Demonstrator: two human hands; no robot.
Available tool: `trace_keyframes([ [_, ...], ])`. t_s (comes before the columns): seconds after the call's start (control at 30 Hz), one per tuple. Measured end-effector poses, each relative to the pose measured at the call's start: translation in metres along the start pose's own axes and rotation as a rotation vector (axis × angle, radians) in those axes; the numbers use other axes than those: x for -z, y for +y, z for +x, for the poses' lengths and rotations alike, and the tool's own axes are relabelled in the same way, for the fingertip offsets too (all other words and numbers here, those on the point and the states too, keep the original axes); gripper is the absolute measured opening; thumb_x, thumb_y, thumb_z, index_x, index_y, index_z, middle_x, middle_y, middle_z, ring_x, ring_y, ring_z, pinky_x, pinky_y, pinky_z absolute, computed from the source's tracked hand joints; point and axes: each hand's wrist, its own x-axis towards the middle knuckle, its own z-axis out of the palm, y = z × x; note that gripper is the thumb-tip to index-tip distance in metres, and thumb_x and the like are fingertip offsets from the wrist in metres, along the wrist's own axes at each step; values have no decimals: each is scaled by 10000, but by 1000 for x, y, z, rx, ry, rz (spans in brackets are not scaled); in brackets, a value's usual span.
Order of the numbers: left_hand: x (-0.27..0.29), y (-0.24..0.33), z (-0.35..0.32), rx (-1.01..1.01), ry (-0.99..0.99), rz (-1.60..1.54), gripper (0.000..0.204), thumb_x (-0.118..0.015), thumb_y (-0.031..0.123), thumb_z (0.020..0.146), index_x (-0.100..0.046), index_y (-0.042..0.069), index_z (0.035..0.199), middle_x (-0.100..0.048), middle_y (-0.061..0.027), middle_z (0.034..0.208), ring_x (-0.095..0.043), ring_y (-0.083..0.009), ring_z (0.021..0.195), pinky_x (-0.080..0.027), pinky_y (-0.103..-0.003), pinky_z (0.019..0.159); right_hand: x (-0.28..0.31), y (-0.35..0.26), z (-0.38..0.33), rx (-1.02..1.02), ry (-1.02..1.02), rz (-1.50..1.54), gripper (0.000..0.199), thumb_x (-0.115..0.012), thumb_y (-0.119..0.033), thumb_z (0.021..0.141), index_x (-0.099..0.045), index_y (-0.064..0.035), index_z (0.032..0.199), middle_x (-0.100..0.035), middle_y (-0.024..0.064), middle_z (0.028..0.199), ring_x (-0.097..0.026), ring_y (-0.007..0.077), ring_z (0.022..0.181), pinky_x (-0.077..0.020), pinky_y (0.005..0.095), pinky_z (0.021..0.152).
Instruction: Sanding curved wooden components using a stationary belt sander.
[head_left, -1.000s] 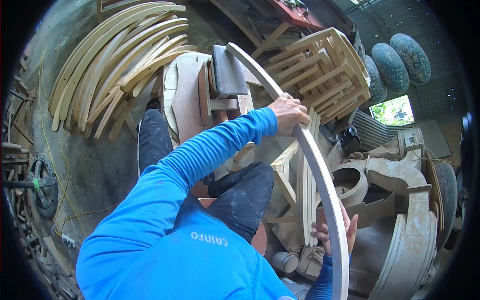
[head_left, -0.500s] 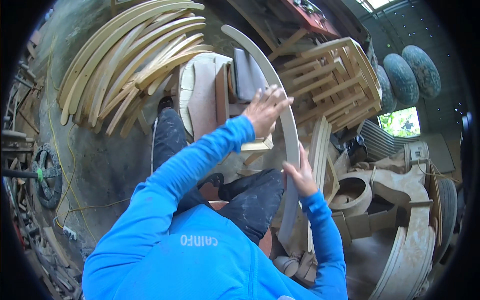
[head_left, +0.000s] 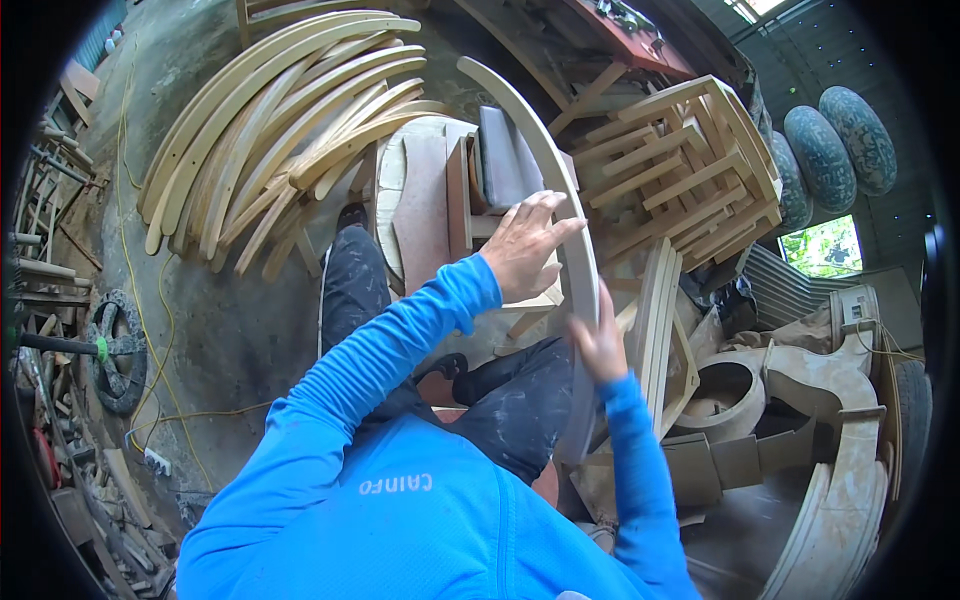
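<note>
- Over your lap [head_left: 515, 405], a curved board [head_left: 581, 268] is slanting.
- Your left hand [head_left: 522, 248], fingers spread, is touching it.
- Your blurred right hand [head_left: 603, 345] is pinching it.
- Your shirt [head_left: 410, 550] is showing pale lettering [head_left: 396, 485].

Curved wooden slat [head_left: 581, 262], pale, narrow, far end rounded, bowed toward the right, held lengthwise near centre, near end blurred.

Beige strip [head_left: 580, 252], bright blue sleeves [head_left: 375, 352].
</note>
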Motion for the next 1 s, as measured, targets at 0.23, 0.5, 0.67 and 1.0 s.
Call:
trace_keyframes([
  [0.23, -13, 24, 48, -137, -207, 126, 1031, -914, 388, 670, -404, 219, 1550, -334, -232, 1556, -262, -442, 1512, -222, -718, 1185, 78, -89, -219, -584, 12, -192, 768, -730, -97, 883, -357, -92, 1554, -713, 278, 1120, -734, 439, 987, -598, 482, 797],
  [0.5, -27, 31, 26, -202, -347, 79, 940, -878, 540, 727, -468, 215, 1508, -361, -191, 1581, -251, -403, 1537, -200, -710, 1205, 108, -71, -233, -270, 20, -485, 743, -746, -41, 879, -412, -123, 1538, -696, 262, 1197, -705, 475, 1011, -593, 460, 811],
  [0.67, -8, 16, -3, -48, -202, 35, 885, -836, 468, 796, -433, 210, 1541, -322, -210, 1601, -227, -410, 1545, -222, -667, 1212, 93, -44, -128, -72, -13, -490, 769, -698, -13, 875, -395, -172, 1564, -680, 260, 1170, -687, 477, 936, -565, 500, 732],
  [1.0, 37, 14, -58, 95, -230, 34, 799, -832, 352, 822, -459, 171, 1506, -313, -230, 1591, -236, -437, 1529, -239, -649, 1203, -14, 26, 173, 1, -88, -712, 833, -607, -113, 888, -234, -345, 1596, -714, 264, 941, -700, 481, 849, -552, 612, 734],
])
